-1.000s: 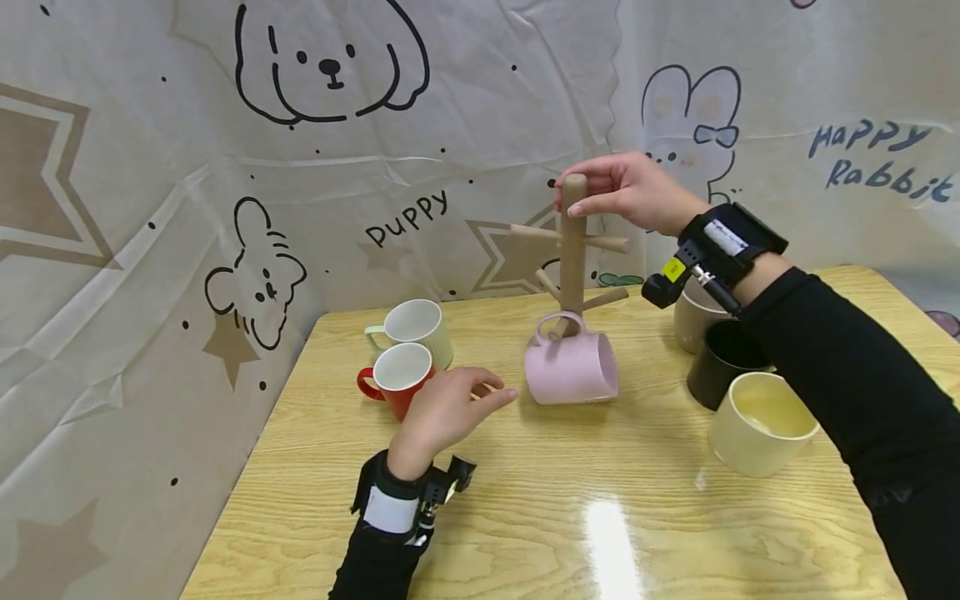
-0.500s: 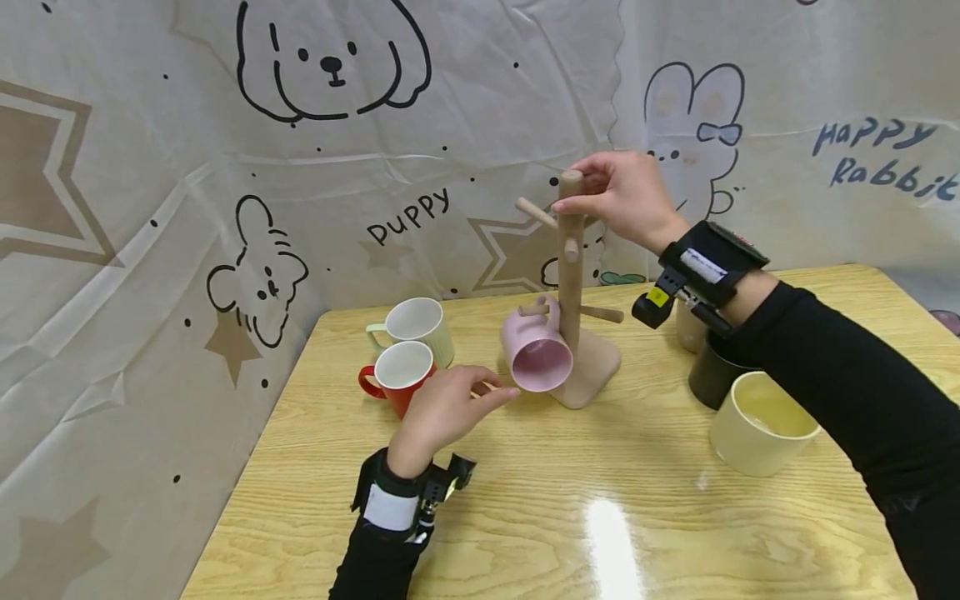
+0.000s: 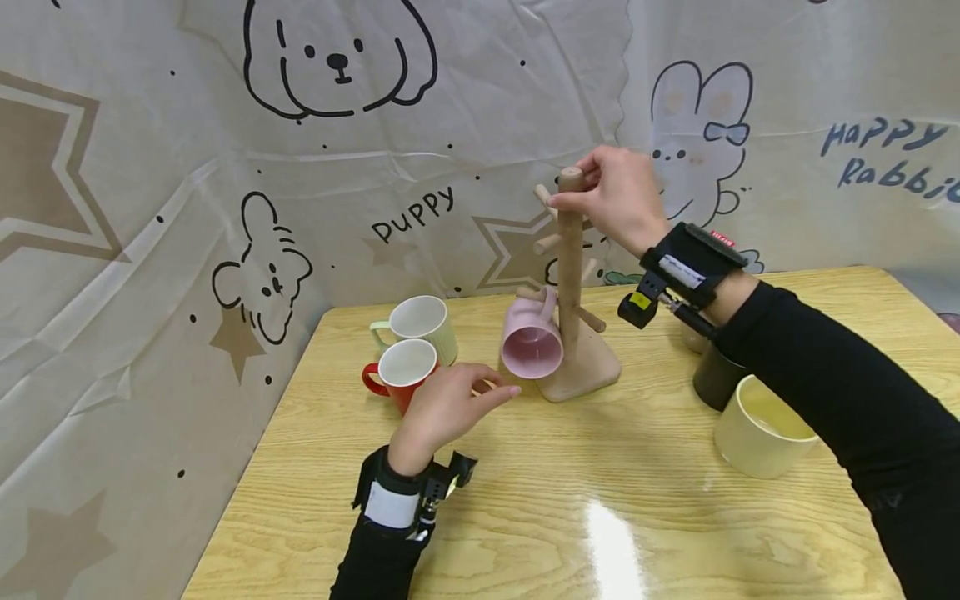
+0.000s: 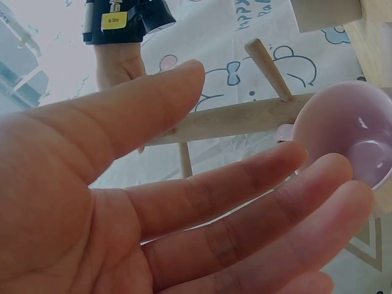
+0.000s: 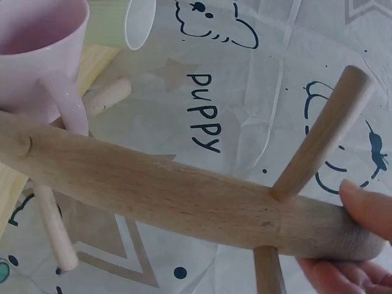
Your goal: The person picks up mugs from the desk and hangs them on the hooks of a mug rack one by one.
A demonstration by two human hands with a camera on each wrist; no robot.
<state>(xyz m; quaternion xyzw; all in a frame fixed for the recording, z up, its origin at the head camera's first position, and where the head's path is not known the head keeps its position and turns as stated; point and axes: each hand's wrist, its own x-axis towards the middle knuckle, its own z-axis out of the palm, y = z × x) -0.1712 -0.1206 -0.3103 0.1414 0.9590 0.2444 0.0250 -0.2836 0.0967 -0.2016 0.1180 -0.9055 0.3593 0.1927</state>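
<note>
Honestly, my feed was all about the wooden mug rack (image 3: pixel 570 271) w/ the pink mug (image 3: pixel 527 337) hung on it. Rack stood upright toward the far side of the table (image 3: pixel 525 508), a bit right of center. Mug was left of the post, handle (image 3: pixel 549 305) looped over a low peg (image 3: pixel 527 293), mouth toward the near side.

Right hand (image 3: pixel 621 200) pinched the top of the post, thumb and fingers either side, so a narrow grip w/ wood in it. Left hand (image 3: pixel 447 408) held nothing, thumb and fingers spread wide, near the pink mug but apart from it afaict, right by the red mug (image 3: pixel 407 372).

Handling-wise imo: rack looked like bare wood, so stiff, prob fairly light, decent friction. Top hold seemed fine for turning, but a hard sideways shove up there could've tipped it bc of the long lever; lower on the post or the base (image 3: pixel 585 373) was prob safer for bigger moves. Mug looked glossy, so I guessed ceramic: rigid, slick, chippable, some heft, and apt to swing on that peg. I'd have cupped the body, tbh, fingers under it, no squeezing needed.
</note>
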